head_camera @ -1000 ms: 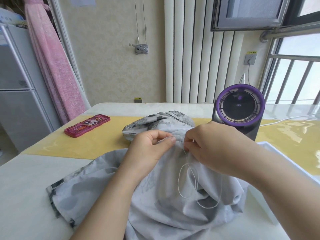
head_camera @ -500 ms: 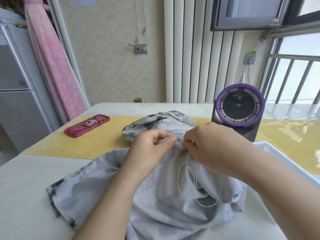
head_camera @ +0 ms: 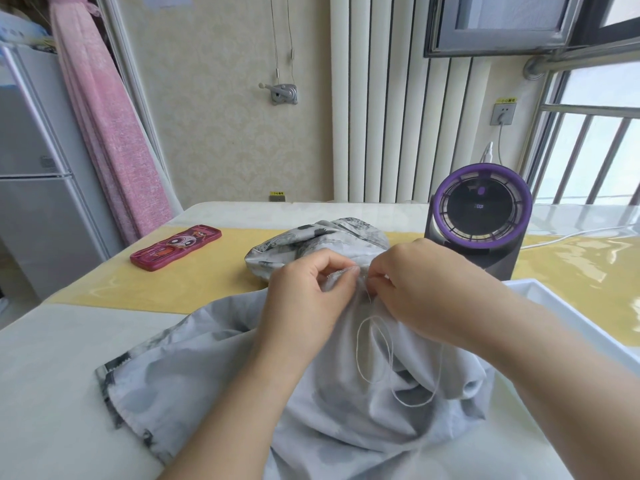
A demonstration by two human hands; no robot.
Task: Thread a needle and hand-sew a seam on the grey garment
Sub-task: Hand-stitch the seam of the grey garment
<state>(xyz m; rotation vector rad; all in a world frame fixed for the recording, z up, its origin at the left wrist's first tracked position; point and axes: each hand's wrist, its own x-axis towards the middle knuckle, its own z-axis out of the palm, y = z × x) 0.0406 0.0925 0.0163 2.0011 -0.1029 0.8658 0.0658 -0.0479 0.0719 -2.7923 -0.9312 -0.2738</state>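
The grey garment (head_camera: 214, 379) lies bunched on the table, its upper fold lifted between both hands. My left hand (head_camera: 308, 299) pinches the raised fold with thumb and fingers. My right hand (head_camera: 422, 289) is pressed against the same fold just to the right, fingertips pinched together where the thread leaves the cloth. The needle is too small to make out between those fingers. A white thread (head_camera: 377, 351) hangs down from there in loose loops over the fabric.
A purple-ringed desk fan (head_camera: 481, 216) stands just behind my right hand, its white cable running right. A red cartoon pencil case (head_camera: 175, 247) lies at the left on the yellow runner (head_camera: 194, 285). A white tray (head_camera: 561, 313) sits under my right forearm.
My right hand has edged slightly left, closer to the left hand's fingertips on the fold. The thread loops have shifted a little. The garment stays in place.
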